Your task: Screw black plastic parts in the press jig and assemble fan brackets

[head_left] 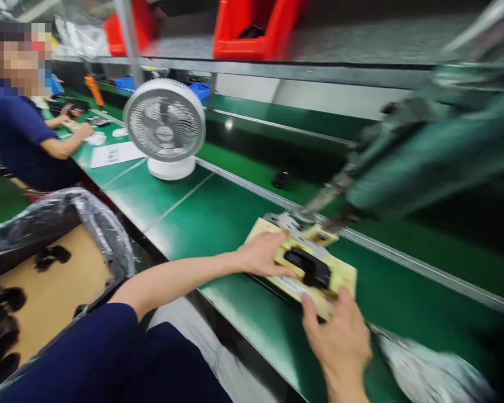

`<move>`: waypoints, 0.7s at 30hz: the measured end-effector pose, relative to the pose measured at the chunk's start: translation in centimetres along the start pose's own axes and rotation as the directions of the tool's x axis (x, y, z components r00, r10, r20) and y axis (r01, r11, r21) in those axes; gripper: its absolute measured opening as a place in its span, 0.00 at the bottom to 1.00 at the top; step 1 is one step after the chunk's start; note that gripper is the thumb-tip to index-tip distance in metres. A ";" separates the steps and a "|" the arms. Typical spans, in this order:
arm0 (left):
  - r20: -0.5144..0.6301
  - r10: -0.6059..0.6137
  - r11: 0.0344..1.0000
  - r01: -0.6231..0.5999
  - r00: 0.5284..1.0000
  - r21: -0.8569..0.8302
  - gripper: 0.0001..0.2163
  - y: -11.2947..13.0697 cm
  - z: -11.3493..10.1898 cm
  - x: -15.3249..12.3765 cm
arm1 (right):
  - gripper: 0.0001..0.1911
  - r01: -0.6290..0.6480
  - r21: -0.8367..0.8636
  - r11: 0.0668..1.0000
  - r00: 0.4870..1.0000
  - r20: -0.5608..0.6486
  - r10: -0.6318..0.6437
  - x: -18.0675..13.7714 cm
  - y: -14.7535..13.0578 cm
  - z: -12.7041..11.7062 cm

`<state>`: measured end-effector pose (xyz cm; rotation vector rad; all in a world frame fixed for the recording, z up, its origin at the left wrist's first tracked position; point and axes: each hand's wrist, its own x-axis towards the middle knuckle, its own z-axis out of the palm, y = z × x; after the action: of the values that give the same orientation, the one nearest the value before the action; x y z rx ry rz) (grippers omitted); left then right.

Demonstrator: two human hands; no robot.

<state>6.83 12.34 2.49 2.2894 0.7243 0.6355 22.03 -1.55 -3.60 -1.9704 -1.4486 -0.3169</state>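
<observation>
A black molded plastic part (308,267) sits in a pale yellow fixture block (348,273) on the green bench. My left hand (264,253) rests at the left end of the fixture, thumb and fingers apart on either side of the yellow block. At the near right corner is my right hand (340,330), its thumb and fingers spread near the part's right end. Neither hand is closed round the part. Behind the fixture, a metal clamp mechanism (292,222) lies next to the tip of a green machine arm (428,151), which is blurred.
A white fan (164,126) stands on the bench (185,229). At my left is a plastic-lined box (75,257) with several black parts. Red bins (252,50) sit on the shelf overhead. A clear plastic bag (432,364) lies at right. A co-worker (21,129) sits further left.
</observation>
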 end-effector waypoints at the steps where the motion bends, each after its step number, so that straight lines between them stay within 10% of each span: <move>1: -0.042 -0.011 0.999 0.009 0.999 -0.050 0.31 0.1 0.2 -0.3 | 0.44 -0.018 -0.025 1.000 1.000 -0.003 0.018 -0.4 -0.3 -0.6; 5: -0.052 0.039 0.977 -0.049 0.998 -0.209 0.31 -0.9 -0.4 -0.8 | 0.38 -0.106 -0.039 0.994 0.993 -0.061 0.103 -3.6 -1.5 -2.7; 8: -0.211 -0.165 0.961 0.108 0.964 -0.256 0.25 -3.2 -1.8 1.3 | 0.32 -0.144 -0.036 0.989 0.979 -0.154 0.136 -7.4 -2.5 -3.8; 15: -0.318 -0.489 0.872 0.441 0.812 -0.214 0.27 -8.9 -1.8 14.0 | 0.19 0.025 -0.188 0.982 0.985 -0.163 -0.056 -11.2 -2.6 -4.0; 21: -0.320 -0.589 0.805 0.573 0.742 -0.152 0.36 -8.9 0.2 21.2 | 0.17 0.092 -0.249 0.964 0.991 -0.067 -0.112 -11.1 -1.8 -4.1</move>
<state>19.54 31.41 1.33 1.7581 1.5092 0.7457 17.20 -12.24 -6.02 -2.0515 -1.5223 -0.6426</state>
